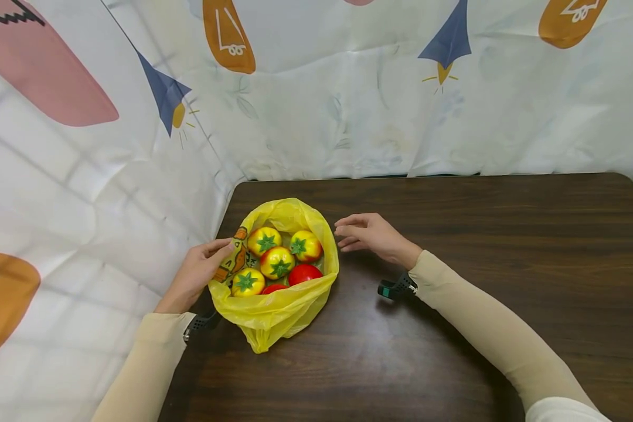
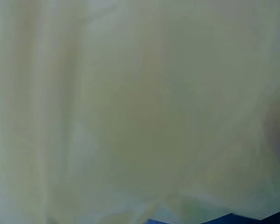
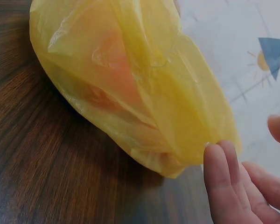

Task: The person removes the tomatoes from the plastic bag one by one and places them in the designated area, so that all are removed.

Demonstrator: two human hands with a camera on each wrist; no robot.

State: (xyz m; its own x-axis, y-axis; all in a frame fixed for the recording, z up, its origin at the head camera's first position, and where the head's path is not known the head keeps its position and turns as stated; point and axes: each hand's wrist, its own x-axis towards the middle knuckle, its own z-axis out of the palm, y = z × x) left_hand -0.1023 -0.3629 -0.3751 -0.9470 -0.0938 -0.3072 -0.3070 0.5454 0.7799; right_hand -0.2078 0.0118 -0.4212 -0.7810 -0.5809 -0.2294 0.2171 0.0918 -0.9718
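A yellow plastic bag (image 1: 290,313) stands with its mouth wide on the table's left part. Inside lie several round yellow fruits tinged red with green star-shaped tops, like tomatoes (image 1: 277,262), and red round ones (image 1: 304,274) partly hidden by the rim. My left hand (image 1: 195,274) pinches the bag's left rim between thumb and fingers, beside an orange printed patch. To the bag's right, my right hand (image 1: 371,237) holds nothing, its fingers loosely bent toward the rim. In the right wrist view its fingertips (image 3: 217,158) overlap the bag's edge. Blurred pale yellow fills the left wrist view.
The dark wooden table (image 1: 485,246) reaches far to the right. A white printed curtain (image 1: 316,117) hangs along the table's back and left edges, close to my left arm. Dark straps (image 1: 398,287) sit on both wrists.
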